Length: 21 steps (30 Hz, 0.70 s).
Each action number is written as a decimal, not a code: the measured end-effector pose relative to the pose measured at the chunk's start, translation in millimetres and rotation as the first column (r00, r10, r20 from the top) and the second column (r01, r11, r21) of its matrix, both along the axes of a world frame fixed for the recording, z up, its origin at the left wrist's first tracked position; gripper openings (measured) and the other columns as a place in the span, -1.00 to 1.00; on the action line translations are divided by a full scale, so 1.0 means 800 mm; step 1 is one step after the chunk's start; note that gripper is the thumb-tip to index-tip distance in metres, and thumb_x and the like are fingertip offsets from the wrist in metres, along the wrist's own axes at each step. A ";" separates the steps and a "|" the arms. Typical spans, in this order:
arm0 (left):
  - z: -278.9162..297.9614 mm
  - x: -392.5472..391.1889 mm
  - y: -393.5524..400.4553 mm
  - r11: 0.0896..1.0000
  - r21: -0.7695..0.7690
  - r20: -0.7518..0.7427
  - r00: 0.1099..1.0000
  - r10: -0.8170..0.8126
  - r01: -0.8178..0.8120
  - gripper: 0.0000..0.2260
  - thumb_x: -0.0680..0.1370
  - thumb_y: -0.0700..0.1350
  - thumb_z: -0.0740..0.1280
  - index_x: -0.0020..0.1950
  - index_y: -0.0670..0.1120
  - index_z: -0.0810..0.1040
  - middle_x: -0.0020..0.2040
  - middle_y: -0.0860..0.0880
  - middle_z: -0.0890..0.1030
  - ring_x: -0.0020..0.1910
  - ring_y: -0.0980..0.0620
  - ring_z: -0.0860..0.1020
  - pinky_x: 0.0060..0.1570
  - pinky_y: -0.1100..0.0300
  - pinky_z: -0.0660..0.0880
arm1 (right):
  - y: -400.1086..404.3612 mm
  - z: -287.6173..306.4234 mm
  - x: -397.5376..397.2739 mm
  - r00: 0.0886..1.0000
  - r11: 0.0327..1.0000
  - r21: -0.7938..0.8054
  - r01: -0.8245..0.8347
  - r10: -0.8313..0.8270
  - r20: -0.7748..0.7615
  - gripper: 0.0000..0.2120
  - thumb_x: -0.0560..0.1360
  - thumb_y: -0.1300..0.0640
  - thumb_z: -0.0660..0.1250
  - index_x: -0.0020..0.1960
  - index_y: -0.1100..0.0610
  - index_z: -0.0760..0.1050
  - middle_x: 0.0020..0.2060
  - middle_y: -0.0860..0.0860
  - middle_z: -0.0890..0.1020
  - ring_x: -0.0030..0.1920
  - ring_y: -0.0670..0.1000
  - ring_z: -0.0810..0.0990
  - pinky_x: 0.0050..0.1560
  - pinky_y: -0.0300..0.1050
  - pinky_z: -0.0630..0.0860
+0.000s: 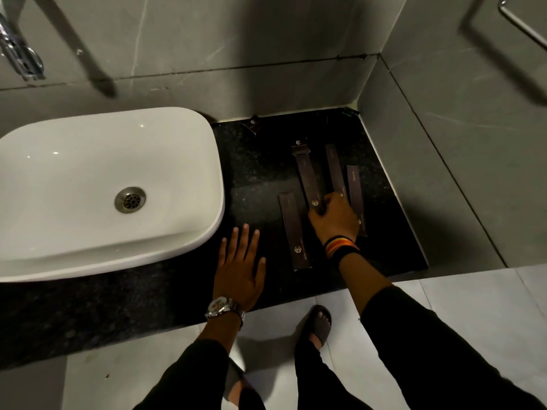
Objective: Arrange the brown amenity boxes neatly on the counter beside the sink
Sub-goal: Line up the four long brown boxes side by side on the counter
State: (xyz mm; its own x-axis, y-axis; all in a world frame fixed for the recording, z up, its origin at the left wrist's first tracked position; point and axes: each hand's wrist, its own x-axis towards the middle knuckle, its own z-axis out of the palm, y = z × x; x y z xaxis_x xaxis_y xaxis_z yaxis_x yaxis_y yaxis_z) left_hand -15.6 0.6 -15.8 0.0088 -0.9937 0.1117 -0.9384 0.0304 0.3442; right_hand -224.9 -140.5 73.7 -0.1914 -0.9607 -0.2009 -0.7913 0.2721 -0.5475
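Note:
Several long, flat brown amenity boxes lie on the black granite counter (254, 173) to the right of the white sink (97, 184). One box (294, 229) lies alone nearest the front. My right hand (334, 216) grips the near end of a second box (307, 176), whose far flap stands open. Two more boxes (334, 167) (355, 187) lie just right of it, partly under my hand. A small brown box (253, 124) sits tilted at the back wall. My left hand (241, 264) rests flat on the counter, fingers spread, holding nothing.
Grey tiled walls close the counter at the back and right. A chrome tap fitting (20, 54) is at the upper left and a towel rail (524, 22) at the upper right. My sandalled foot (319, 321) stands on the pale floor tiles below the counter edge.

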 end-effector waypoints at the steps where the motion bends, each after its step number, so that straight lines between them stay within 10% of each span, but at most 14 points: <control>1: 0.000 0.000 0.000 1.000 0.001 0.001 1.000 -0.001 0.001 -0.43 0.71 0.10 0.08 0.72 -0.04 0.25 0.73 -0.12 0.19 0.73 -0.15 0.08 0.69 -0.14 -0.09 | 0.000 -0.001 0.000 1.000 1.000 -0.008 -0.006 0.006 -0.019 -0.63 0.42 -0.08 0.43 0.13 0.04 0.45 0.03 0.03 0.62 0.02 0.11 0.64 0.04 0.12 0.61; 21: 0.000 -0.001 0.000 1.000 0.002 0.035 0.999 -0.015 0.015 -0.42 0.71 0.11 0.05 0.71 -0.08 0.27 0.72 -0.16 0.23 0.72 -0.20 0.14 0.67 -0.22 0.01 | 0.143 -0.016 -0.027 0.976 0.987 -0.047 0.153 -0.144 0.163 -0.34 0.36 -0.01 0.56 0.33 0.00 0.29 0.10 0.02 0.60 0.05 0.04 0.64 0.09 0.09 0.63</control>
State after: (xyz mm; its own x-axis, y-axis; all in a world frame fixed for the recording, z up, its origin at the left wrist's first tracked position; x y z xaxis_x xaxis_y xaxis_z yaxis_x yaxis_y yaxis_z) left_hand -16.4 0.9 -15.4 -0.0095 -0.9939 0.1103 -0.9492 0.0436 0.3116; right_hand -246.4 -26.1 60.7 -0.3032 -0.9350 -0.1842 -0.6459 0.3437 -0.6817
